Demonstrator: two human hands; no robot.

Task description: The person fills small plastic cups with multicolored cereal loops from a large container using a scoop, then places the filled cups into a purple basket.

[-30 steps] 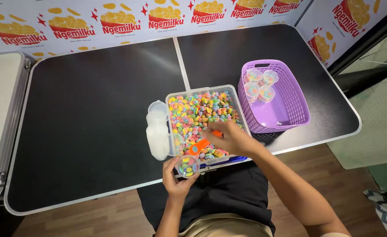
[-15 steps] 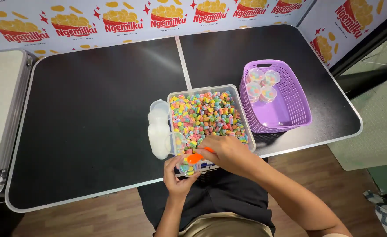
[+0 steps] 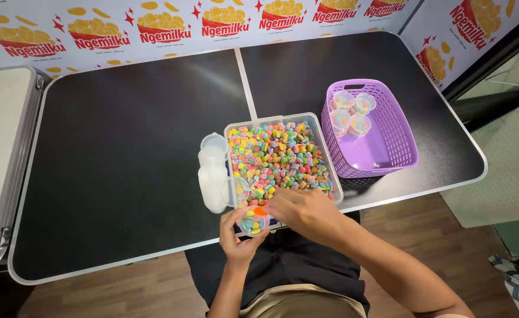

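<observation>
At the near edge of the black worktop, the left hand cups a small clear plastic cup of multicoloured candies. The right hand pinches an orange scoop over it, beside a clear rectangular candy-filled tub.

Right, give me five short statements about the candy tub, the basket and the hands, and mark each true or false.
1. The left hand holds a small clear cup with coloured candies in it. True.
2. The purple basket is filled to the brim with cups. False: only three filled cups sit at its far end; most of its floor is bare.
3. The clear tub of coloured candies stands between the stack of empty cups and the basket. True.
4. The right hand rests inside the basket. False: it is at the tub's near edge, by the cup, with an orange scoop at its fingertips.
5. The table is white. False: it is black with a pale rim.
</observation>
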